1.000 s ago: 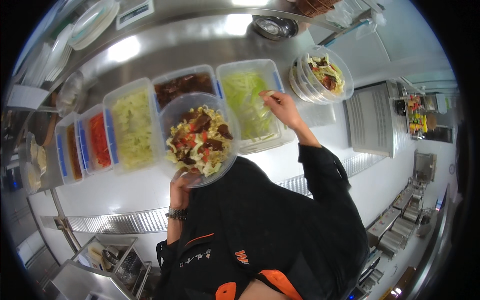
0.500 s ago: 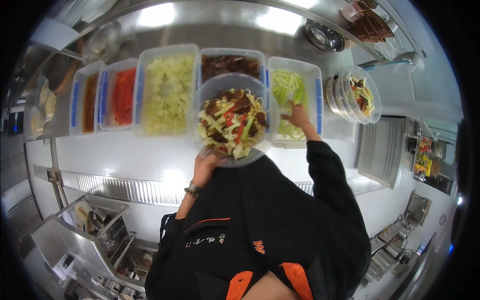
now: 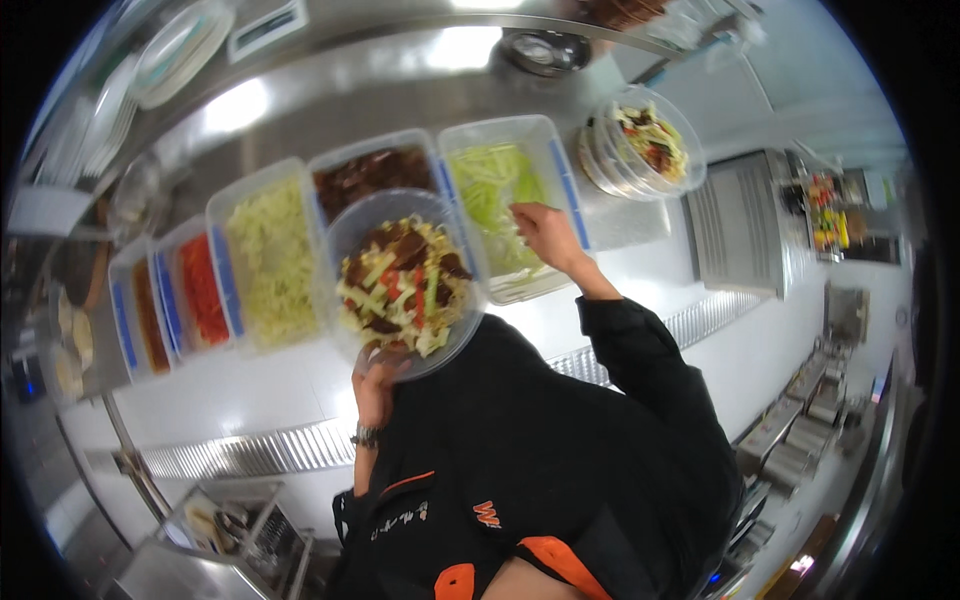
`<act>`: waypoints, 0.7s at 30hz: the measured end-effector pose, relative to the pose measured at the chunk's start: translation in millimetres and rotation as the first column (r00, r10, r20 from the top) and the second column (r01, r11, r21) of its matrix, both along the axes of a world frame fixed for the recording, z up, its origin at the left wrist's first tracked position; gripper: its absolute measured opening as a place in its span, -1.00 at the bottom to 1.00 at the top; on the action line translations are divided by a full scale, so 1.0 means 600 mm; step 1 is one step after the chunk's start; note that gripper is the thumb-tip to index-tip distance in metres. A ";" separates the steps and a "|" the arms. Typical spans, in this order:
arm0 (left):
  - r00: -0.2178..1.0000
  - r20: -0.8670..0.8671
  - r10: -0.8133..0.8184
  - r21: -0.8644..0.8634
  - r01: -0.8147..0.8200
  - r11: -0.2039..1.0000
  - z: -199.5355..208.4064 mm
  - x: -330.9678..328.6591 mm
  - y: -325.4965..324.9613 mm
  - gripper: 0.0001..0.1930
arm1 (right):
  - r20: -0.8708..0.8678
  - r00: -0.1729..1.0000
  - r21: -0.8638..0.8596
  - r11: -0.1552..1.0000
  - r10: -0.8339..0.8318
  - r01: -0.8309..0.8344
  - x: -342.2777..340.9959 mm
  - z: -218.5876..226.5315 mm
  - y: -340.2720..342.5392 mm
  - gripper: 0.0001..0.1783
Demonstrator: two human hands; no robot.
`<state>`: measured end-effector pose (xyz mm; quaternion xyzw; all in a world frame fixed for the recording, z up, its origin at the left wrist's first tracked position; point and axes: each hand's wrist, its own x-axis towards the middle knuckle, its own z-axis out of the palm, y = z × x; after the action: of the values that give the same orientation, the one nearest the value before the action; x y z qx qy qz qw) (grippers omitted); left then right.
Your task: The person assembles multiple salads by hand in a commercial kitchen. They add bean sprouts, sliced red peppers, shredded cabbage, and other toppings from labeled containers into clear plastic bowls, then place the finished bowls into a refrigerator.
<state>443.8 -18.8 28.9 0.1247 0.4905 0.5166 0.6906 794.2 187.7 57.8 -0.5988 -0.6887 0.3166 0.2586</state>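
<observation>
My left hand (image 3: 376,392) grips the near rim of a round clear plastic bowl (image 3: 470,312). Inside lies a mix (image 3: 405,285) of sprouts, dark brown pieces, red strips, pale cabbage and green sticks. Over the right side of a clear bin (image 3: 510,292) of light green vegetable sticks (image 3: 490,175), my right hand (image 3: 549,238) is closed, its fingertips drawn together. Whatever it may hold is hidden. The bowl partly covers the near end of a bin of dark brown pieces (image 3: 375,178).
Left along the steel counter stand bins of pale chopped cabbage (image 3: 272,260), red strips (image 3: 204,290) and something brown (image 3: 150,315). Stacked clear bowls (image 3: 690,150), the top one filled, stand at the right. A metal bowl (image 3: 545,52) sits farther back.
My right hand has lifted from among the green sticks and its fingers have closed. My left hand still holds the bowl. The whole view has turned and shifted.
</observation>
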 end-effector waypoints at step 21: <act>0.858 -0.264 -0.440 0.204 0.496 0.844 0.108 0.108 0.233 -0.53 | -0.480 0.823 -0.269 0.944 -0.304 0.192 0.101 0.047 -0.088 -0.36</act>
<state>508.6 121.0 93.6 0.3852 0.4406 0.3765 0.7182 854.9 134.9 86.0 -0.6006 -0.4729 0.4990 0.4082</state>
